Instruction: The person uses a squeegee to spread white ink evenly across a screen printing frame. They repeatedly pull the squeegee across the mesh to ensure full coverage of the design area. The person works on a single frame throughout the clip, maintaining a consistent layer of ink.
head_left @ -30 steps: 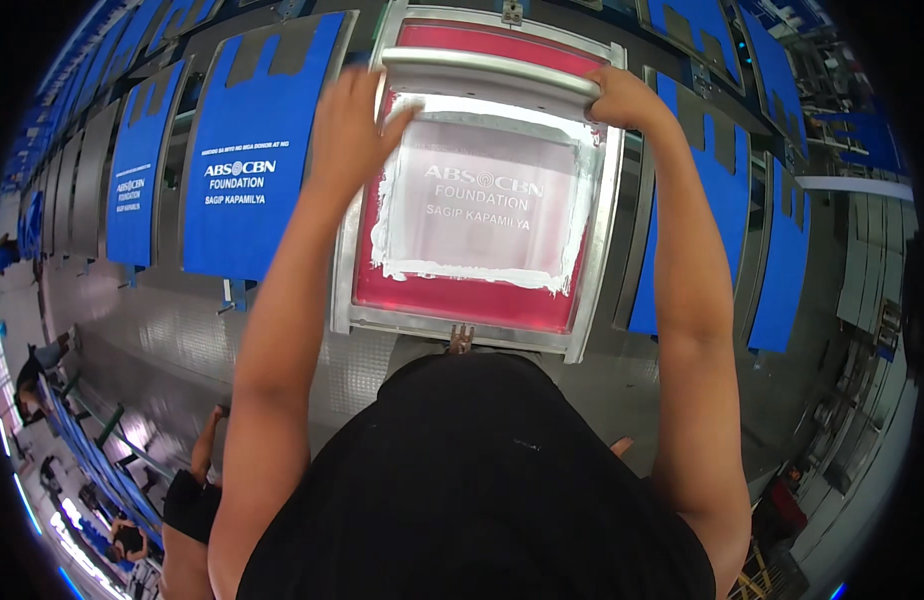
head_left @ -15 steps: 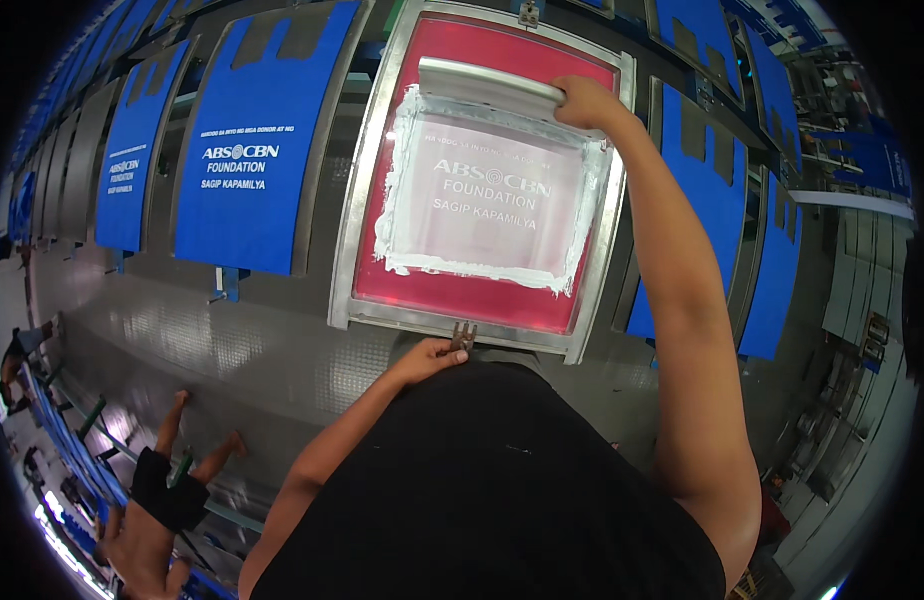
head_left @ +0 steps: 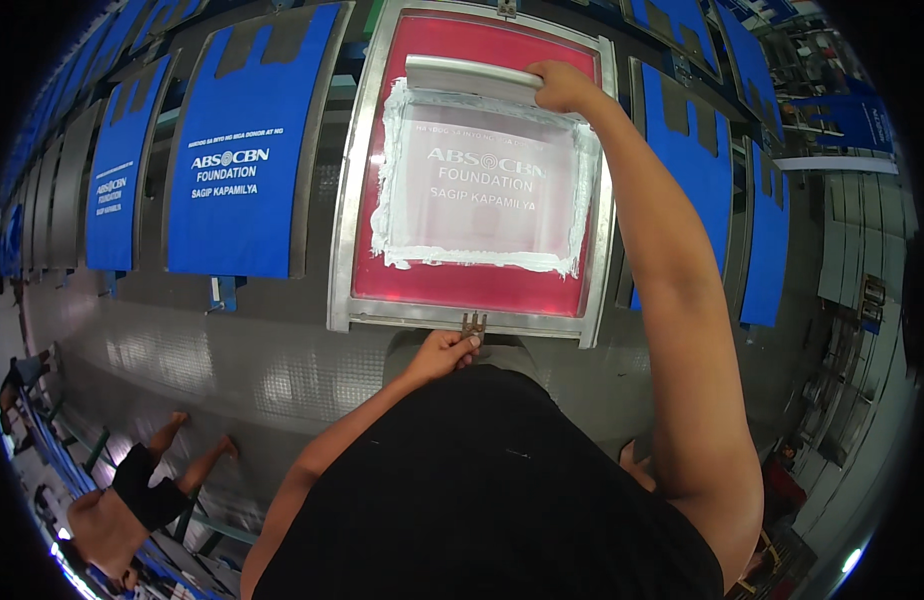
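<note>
A screen printing frame [head_left: 347, 260] of silvery metal lies in front of me, its mesh red around a pale printed area [head_left: 482, 215] bordered by thick white ink [head_left: 387, 180]. My right hand [head_left: 570, 87] grips the right end of a metal squeegee [head_left: 462, 78], which lies crosswise near the far end of the mesh. At the near edge of the frame, my left hand [head_left: 450, 350] is closed on a small pronged metal clamp [head_left: 473, 328]. Its fingers wrap the clamp's lower part, just in front of my body.
Blue printed fabric panels [head_left: 247, 150] on dark boards stand in a row at left, with more blue panels [head_left: 687, 190] at right. A shiny grey floor [head_left: 282, 360] runs below. Another person in dark shorts [head_left: 147, 490] is at lower left, beside a green rail.
The whole view has shifted slightly, with the frame and panels a little further left. The squeegee stays near the far end of the mesh. The other person has shifted lower in view.
</note>
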The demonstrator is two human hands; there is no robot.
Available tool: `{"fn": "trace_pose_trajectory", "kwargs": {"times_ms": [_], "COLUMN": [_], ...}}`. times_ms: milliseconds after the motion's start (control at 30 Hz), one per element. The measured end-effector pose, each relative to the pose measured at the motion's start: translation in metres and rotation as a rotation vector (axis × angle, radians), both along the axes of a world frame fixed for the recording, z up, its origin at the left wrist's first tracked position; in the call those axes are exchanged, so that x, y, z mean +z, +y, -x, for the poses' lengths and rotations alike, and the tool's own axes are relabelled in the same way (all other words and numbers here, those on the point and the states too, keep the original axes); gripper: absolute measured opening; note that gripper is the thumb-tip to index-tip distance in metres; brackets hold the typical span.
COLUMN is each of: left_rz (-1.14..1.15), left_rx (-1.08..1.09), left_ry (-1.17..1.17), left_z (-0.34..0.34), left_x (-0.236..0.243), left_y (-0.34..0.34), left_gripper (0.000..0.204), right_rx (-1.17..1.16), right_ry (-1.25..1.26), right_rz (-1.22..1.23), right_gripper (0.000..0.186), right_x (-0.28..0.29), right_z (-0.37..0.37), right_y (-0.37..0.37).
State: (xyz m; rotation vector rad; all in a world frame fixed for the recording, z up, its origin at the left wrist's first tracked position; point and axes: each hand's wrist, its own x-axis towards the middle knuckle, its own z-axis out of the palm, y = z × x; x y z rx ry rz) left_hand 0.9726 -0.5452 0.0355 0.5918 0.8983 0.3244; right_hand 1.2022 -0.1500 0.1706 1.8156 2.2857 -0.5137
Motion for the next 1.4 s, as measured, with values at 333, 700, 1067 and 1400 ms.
{"fn": "trace_pose_trajectory", "kwargs": {"times_ms": [333,700,1067,1400], "left_rz": [-0.067,-0.162,-0.157,-0.170], "left_rx": [-0.019,-0.122,-0.170,-0.148], "left_ry": [-0.037,-0.152,-0.129,-0.103], "left_z": [0.003,0.024,0.022,0.020], "left_x": [0.008,0.061,0.064,0.060], "left_y": [0.003,0.019,0.022,0.020], "left_gripper": [0.034,0.034,0.036,0.036], "right_rx": [0.009,0.015,0.054,0.102], "right_ry": [-0.027,-0.065,-0.013,0.011], "right_rz": [-0.010,0.120,0.091,-0.081], "right_gripper": [0.056,0.060,0.061,0.043], "right_x": [0.000,0.026,0.023,0.052], "right_z": [-0.001,0.001,0.001,0.049], "right_y": [0.003,0.024,0.014,-0.239]}}
